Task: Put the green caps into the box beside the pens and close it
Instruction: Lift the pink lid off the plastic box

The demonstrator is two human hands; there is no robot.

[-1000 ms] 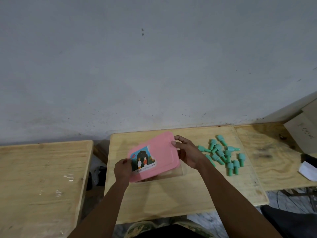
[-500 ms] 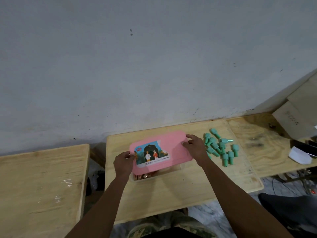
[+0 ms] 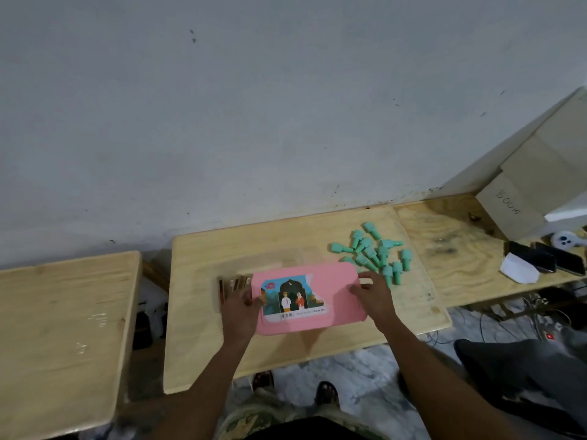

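Observation:
A pink lid (image 3: 336,296) with a picture sticker lies nearly flat over the middle wooden table (image 3: 286,354). My left hand (image 3: 239,312) grips its left edge and my right hand (image 3: 373,295) grips its right edge. Behind and left of the lid the clear box (image 3: 279,265) shows faintly, with brown and gold pens (image 3: 232,289) visible at its left end. Several green caps (image 3: 374,254) lie in a loose pile on the table, just beyond my right hand. The rest of the box's inside is hidden by the lid.
A second wooden table (image 3: 63,328) stands to the left across a gap. The right table (image 3: 460,249) carries a cardboard box (image 3: 524,192), dark phones (image 3: 546,260), a white folded paper (image 3: 519,268) and a white device (image 3: 567,239). Cables lie on the floor at right.
The lid has come down from a tilt to nearly flat and slid right and toward me, uncovering the pens at the box's left end. Both hands stayed on it.

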